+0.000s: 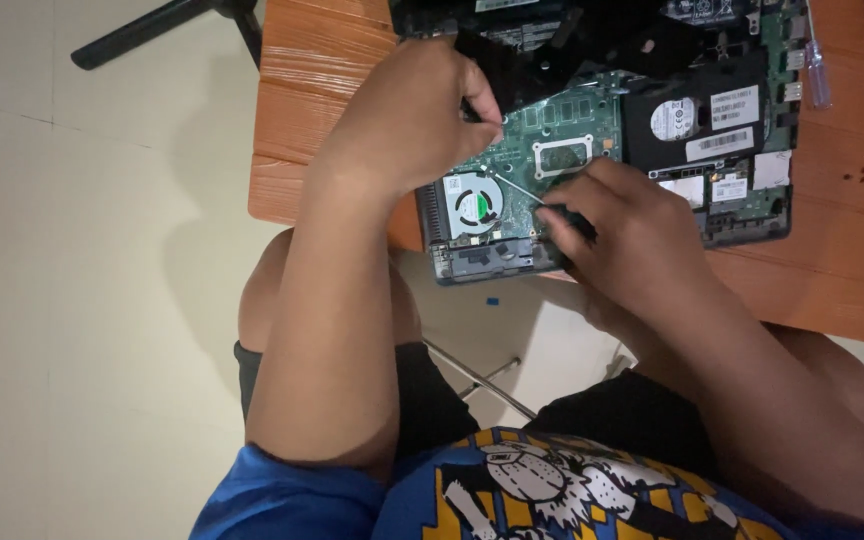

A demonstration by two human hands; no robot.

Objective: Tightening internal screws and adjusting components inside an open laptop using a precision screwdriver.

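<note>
A pale tiled floor lies beneath the wooden desk (312, 110), where an opened laptop (752, 215) overhangs its near edge. The right hand (632, 230) is clamped on a screwdriver (532, 197), tip near the cooling fan (475, 206). The left hand (417, 115) pinches a black sheet (512, 65) above the green circuit board (552, 125). A second screwdriver (818, 70) lies toward the desk's far edge.

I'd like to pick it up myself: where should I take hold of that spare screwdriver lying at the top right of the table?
Probably the clear handle of the screwdriver, pinched across its width from above. It lies flat on the table beside the laptop, with the handle as its thickest part.
</note>
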